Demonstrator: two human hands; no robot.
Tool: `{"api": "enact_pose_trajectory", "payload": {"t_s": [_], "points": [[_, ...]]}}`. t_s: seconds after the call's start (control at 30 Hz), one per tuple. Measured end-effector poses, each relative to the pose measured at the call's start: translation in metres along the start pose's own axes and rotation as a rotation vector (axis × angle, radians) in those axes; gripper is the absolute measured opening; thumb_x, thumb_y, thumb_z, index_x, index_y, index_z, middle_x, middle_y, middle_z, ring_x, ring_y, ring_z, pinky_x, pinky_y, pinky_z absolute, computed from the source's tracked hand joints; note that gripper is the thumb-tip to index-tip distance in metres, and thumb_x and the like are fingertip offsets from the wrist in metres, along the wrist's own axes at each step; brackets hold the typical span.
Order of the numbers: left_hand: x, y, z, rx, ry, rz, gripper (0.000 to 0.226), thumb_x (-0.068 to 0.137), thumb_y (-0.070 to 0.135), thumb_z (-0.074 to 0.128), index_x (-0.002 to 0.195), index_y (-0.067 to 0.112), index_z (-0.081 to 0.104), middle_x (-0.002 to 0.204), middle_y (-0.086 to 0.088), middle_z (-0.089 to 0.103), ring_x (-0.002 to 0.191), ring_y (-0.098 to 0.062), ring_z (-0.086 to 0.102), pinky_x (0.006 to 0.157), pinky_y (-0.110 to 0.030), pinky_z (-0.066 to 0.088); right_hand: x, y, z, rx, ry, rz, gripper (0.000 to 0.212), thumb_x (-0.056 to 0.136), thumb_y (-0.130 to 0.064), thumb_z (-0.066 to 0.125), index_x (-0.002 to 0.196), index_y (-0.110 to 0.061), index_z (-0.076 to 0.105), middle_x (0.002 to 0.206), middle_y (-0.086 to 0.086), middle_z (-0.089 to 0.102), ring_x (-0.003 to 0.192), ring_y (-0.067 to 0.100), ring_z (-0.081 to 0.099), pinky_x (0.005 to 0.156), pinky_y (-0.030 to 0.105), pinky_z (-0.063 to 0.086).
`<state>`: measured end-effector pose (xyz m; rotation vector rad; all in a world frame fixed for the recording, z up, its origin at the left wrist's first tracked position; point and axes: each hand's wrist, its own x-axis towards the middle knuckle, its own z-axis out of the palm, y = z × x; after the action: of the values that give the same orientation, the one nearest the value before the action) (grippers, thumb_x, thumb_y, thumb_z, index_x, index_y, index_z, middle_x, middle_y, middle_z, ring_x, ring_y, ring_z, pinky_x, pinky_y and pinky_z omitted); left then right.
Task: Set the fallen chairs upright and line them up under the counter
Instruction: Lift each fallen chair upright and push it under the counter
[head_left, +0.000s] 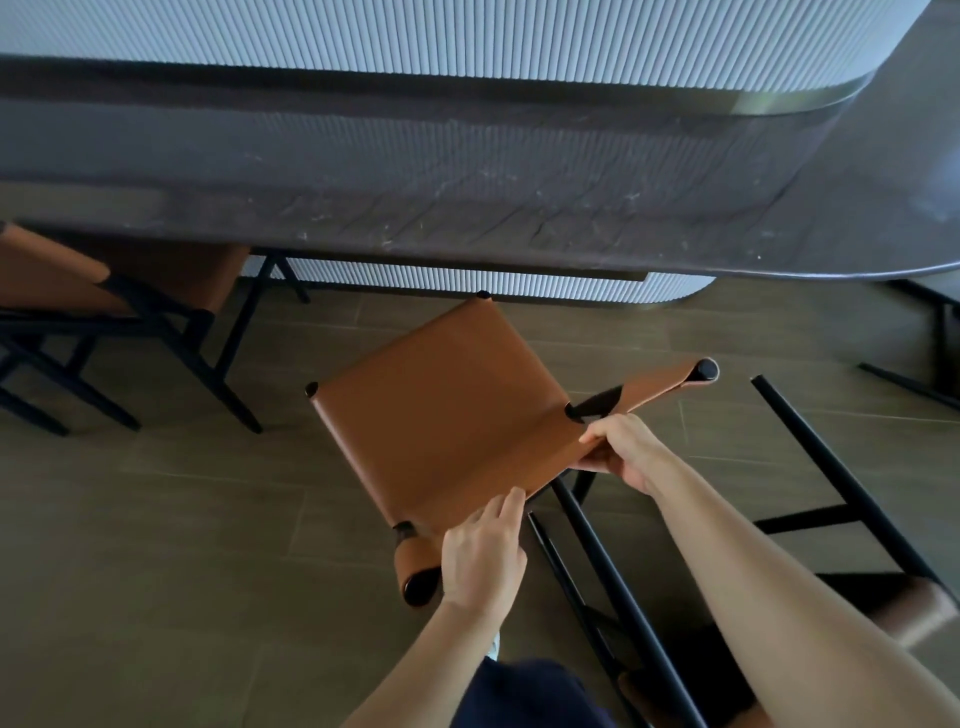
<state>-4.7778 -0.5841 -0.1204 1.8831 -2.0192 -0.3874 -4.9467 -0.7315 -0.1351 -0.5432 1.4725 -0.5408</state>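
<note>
Chair (441, 415) edge, in left grip (483, 556), right grip (626, 452)

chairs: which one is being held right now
The middle chair: left hand and right hand both grip the near edge of its tan seat. The left chair sits tucked under the counter, and the right chair lies on the floor, untouched.

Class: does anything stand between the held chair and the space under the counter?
Nothing visible does. Only floor lies between the held chair and the counter; an upright chair stands left, a fallen chair lies right, nearer the person.
</note>
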Motion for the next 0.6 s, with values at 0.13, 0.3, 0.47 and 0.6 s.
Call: {"api": "enact_pose_trajectory", "payload": {"t_s": [0.13,0.3,0.47,0.6], "points": [[0.000,0.003,0.006,0.015,0.019,-0.019,0.064,0.032,-0.007,0.085,0.094,0.008,0.075,0.072,0.005,0.070,0.051,-0.010,0.064,0.041,-0.017,0.046,-0.001,0.002,-0.004,0.024,-0.015,0.022,0.015,0.084,0.014,0.045,0.092,0.006,0.055,0.062,0.016,0.071,0.060,0.026,0.073,0.053,0.033,0.058],[-0.004,0.008,0.010,0.024,0.045,-0.014,0.061,0.037,-0.013,0.076,0.094,0.008,0.074,0.073,0.004,0.070,0.057,-0.012,0.067,0.041,-0.019,0.048,-0.004,0.010,-0.013,0.059,-0.048,0.023,0.017,0.086,0.013,0.045,0.097,0.006,0.055,0.083,0.019,0.071,0.066,0.026,0.074,0.056,0.034,0.059],[-0.004,0.009,0.010,0.033,0.057,-0.044,0.062,0.035,-0.014,0.076,0.092,0.007,0.075,0.075,0.003,0.072,0.056,-0.013,0.067,0.039,-0.019,0.047,-0.004,0.009,-0.015,0.063,-0.094,0.014,0.016,0.087,0.013,0.044,0.091,0.002,0.056,0.068,0.012,0.073,0.064,0.023,0.074,0.057,0.034,0.059],[-0.005,0.013,0.008,0.039,0.072,-0.059,0.061,0.036,-0.015,0.076,0.093,0.008,0.076,0.074,0.004,0.072,0.055,-0.013,0.066,0.039,-0.019,0.044,-0.005,0.011,-0.016,0.082,-0.096,0.018,0.016,0.088,0.012,0.045,0.091,0.002,0.057,0.083,0.018,0.070,0.067,0.024,0.073,0.057,0.033,0.059]]}}
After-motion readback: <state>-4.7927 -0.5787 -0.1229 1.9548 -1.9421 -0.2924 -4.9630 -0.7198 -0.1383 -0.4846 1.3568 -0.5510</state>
